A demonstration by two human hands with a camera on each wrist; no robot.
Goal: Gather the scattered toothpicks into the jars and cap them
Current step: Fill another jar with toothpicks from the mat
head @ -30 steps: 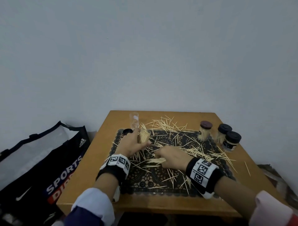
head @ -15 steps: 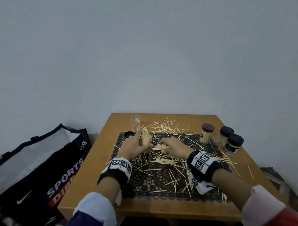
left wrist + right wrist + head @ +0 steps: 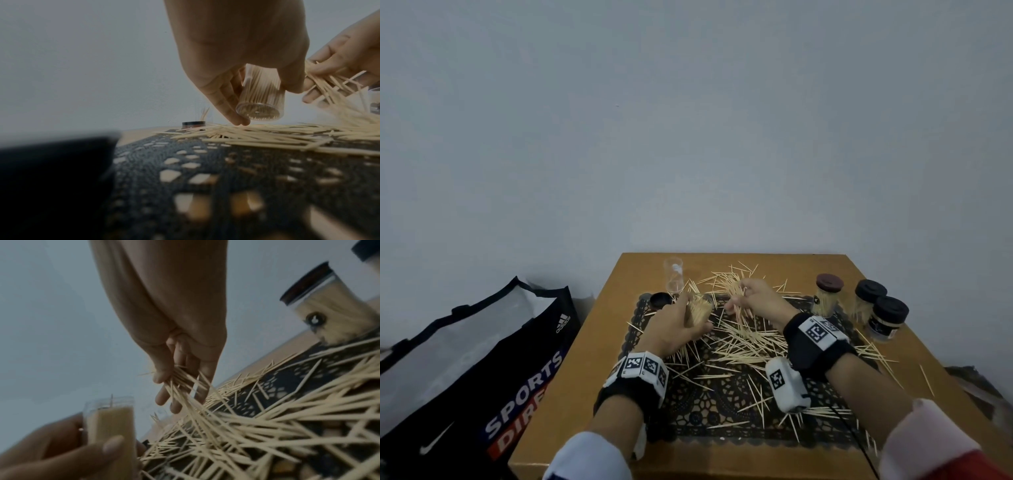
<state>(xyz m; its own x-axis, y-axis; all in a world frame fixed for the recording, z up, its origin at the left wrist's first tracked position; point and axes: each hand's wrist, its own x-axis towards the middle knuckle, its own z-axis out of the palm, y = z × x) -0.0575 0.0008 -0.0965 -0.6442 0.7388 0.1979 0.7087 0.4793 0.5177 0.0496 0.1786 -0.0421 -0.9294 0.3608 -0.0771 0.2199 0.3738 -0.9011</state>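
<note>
My left hand [image 3: 681, 323] grips an open clear jar [image 3: 698, 310] packed with toothpicks, tilted and lifted just off the mat [image 3: 260, 97]. Just right of it, my right hand [image 3: 743, 300] pinches a loose bunch of toothpicks [image 3: 185, 386] whose tips trail down into the pile. Many scattered toothpicks [image 3: 743, 342] lie across the black lace mat [image 3: 722, 411] and the table's far side. An empty clear jar [image 3: 674, 279] stands at the back left with a loose black cap [image 3: 661, 300] beside it.
Three capped jars of toothpicks [image 3: 828, 298] [image 3: 868, 303] [image 3: 888, 318] stand at the table's right side. The wooden table [image 3: 571, 394] backs onto a plain wall. A black sports bag [image 3: 465, 359] sits on the floor to the left.
My right hand has moved from the mat's middle back toward the held jar and lifted a bunch of toothpicks. The left hand has kept hold of the jar.
</note>
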